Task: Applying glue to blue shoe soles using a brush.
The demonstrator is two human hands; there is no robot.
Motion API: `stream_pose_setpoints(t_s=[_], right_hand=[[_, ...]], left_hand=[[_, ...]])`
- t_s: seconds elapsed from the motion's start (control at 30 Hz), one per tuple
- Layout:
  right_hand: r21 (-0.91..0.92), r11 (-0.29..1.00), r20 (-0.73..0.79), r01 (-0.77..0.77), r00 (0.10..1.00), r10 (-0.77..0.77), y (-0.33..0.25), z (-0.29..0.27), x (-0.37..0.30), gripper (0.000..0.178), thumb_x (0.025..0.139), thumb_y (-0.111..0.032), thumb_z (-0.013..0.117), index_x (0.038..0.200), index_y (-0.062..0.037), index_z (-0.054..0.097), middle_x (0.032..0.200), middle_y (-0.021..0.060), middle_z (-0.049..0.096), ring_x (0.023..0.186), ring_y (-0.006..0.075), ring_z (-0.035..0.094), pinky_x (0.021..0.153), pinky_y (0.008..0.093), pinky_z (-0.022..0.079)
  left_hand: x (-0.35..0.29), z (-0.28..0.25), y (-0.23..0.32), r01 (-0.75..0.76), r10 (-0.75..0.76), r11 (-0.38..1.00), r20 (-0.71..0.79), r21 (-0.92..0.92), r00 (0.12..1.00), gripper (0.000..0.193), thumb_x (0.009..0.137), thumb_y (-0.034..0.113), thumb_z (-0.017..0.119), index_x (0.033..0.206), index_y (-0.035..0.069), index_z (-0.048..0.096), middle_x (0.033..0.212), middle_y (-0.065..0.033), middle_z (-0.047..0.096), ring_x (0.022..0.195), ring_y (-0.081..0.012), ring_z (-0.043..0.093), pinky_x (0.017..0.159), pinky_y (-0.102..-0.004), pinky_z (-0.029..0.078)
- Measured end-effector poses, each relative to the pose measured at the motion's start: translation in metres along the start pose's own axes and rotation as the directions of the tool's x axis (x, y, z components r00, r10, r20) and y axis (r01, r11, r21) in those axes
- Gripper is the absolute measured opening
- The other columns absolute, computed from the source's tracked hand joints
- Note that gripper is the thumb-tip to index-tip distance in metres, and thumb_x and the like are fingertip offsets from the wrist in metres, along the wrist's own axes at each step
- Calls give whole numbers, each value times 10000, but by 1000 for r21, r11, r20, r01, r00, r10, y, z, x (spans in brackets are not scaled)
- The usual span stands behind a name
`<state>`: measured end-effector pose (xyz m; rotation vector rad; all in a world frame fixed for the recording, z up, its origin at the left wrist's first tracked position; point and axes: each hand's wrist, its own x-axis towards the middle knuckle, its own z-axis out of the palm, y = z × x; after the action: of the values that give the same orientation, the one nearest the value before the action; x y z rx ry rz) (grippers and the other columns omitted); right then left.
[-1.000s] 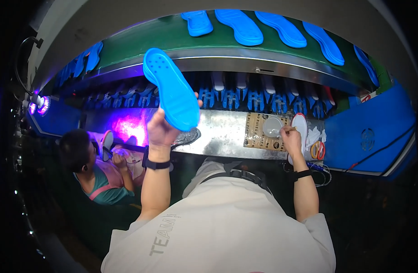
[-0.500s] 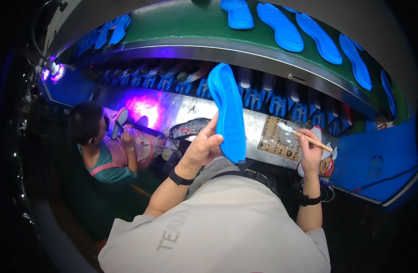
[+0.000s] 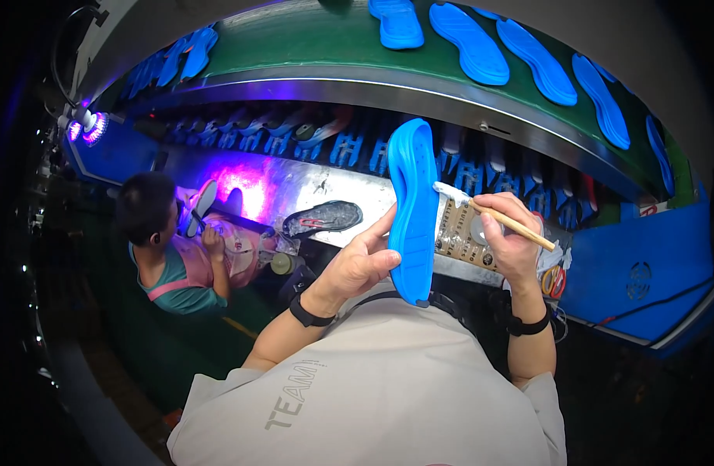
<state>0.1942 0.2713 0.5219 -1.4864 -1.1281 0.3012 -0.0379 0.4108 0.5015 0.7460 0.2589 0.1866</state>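
Observation:
A bright blue shoe sole (image 3: 414, 217) stands lengthwise in front of me, its side turned partly up. My left hand (image 3: 362, 264) grips its left edge near the lower half, thumb on the near side. In my right hand (image 3: 512, 239) is a wooden-handled brush (image 3: 520, 226), held between fingers and thumb. White coats the bristles, which are close to the sole's right edge; whether they touch it I cannot tell. Beneath the brush lies a piece of brown printed cardboard (image 3: 456, 237) with a round whitish dish (image 3: 479, 230) on it, partly hidden by my right hand.
More blue soles (image 3: 469, 45) lie on the green conveyor belt (image 3: 295, 48) above. A dark shoe-shaped piece (image 3: 323, 219) rests on the metal bench (image 3: 337, 183). Scissors (image 3: 553, 281) are right of my hand. At left, a co-worker (image 3: 178, 241) handles a shoe under a purple lamp (image 3: 95, 129).
The blue sole has shifted right and turned more onto its side in my left hand. My right hand has brought the brush left from the dish, up to the sole's edge.

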Motion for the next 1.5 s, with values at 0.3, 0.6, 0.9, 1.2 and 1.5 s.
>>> stream_pose_setpoints(t_s=[0.3, 0.6, 0.9, 1.2, 1.5], right_hand=[[-51, 999, 82, -3, 997, 7, -9, -14, -20, 196, 787, 41, 694, 968, 14, 764, 886, 118, 723, 781, 212, 682, 705, 309, 536], [-34, 999, -8, 10, 1000, -10, -7, -20, -17, 200, 799, 33, 685, 980, 8, 766, 883, 125, 731, 775, 211, 687, 695, 313, 539], [63, 998, 176, 19, 984, -30, -13, -29, -28, 199, 776, 24, 670, 951, 12, 764, 807, 116, 723, 702, 206, 678, 638, 311, 529], [35, 997, 10, -72, 997, 72, -15, -20, -21, 176, 824, 13, 674, 977, 27, 760, 832, 130, 721, 708, 202, 671, 643, 295, 522], [79, 996, 206, -38, 978, 21, -21, -24, -29, 163, 810, 10, 674, 949, 26, 758, 797, 116, 724, 685, 193, 665, 619, 303, 510]], left_hand=[[9, 8, -1, 35, -34, 999, -27, 38, 999, 1011, 911, 314, 742, 1654, 37, 114, 1544, -171, 447, 1368, -273, 528, 1125, -436, 466], [19, 10, 1, 45, -48, 997, 41, 64, 998, 1056, 906, 338, 734, 1669, 70, 56, 1543, -158, 431, 1339, -241, 535, 1065, -411, 517], [22, 2, 3, 12, -13, 999, 25, 37, 1000, 1071, 892, 329, 744, 1667, 68, 53, 1560, -167, 422, 1390, -270, 507, 1110, -428, 484], [28, 6, 4, -54, 52, 983, 16, 175, 999, 1106, 824, 457, 799, 1630, 22, 179, 1507, -177, 482, 1325, -293, 570, 1094, -449, 494], [25, -7, 7, -76, 82, 982, -25, 173, 996, 1144, 810, 415, 829, 1646, 28, 152, 1570, -149, 420, 1421, -261, 467, 1166, -424, 401]])
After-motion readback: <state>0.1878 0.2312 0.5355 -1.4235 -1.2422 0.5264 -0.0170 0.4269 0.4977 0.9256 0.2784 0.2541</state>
